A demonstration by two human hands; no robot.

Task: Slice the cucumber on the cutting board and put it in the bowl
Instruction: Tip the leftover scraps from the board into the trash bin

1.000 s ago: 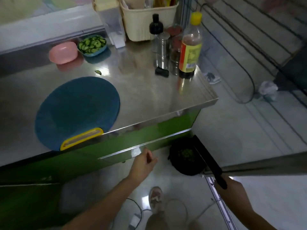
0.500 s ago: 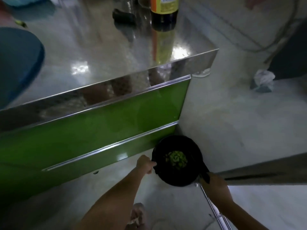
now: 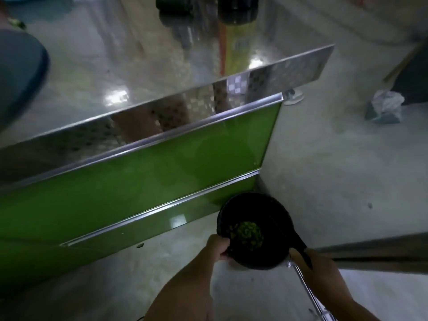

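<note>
head view: the left hand (image 3: 217,247) is low in front of the green cabinet front (image 3: 139,179) and grips the near left rim of a black round container (image 3: 243,200) that stands on the floor. its fingers are curled together over the rim, but whether the thumb is inside or outside i cannot tell. at the bottom of this container lies a small heap of green chopped bits (image 3: 247,234); it is too blurred to say what exactly they are.

the right hand (image 3: 317,272) is just beside the container on its right side. its fingers are closed around the dark handle of the knife (image 3: 301,251), and the dark blade reaches up and left over the right part of the opening.

the blue cutting board (image 3: 20,72) lies on the shiny steel counter (image 3: 120,72), cut by the left edge of the picture, well apart from both hands. one small green piece (image 3: 16,23) lies on the counter behind it. the base of a bottle (image 3: 236,8) stands at the far edge. on the floor to the right there are a white bag (image 3: 384,105) and a shoe (image 3: 294,98) near the counter corner. a thin metal bar (image 3: 308,290) runs under the right wrist.
</note>
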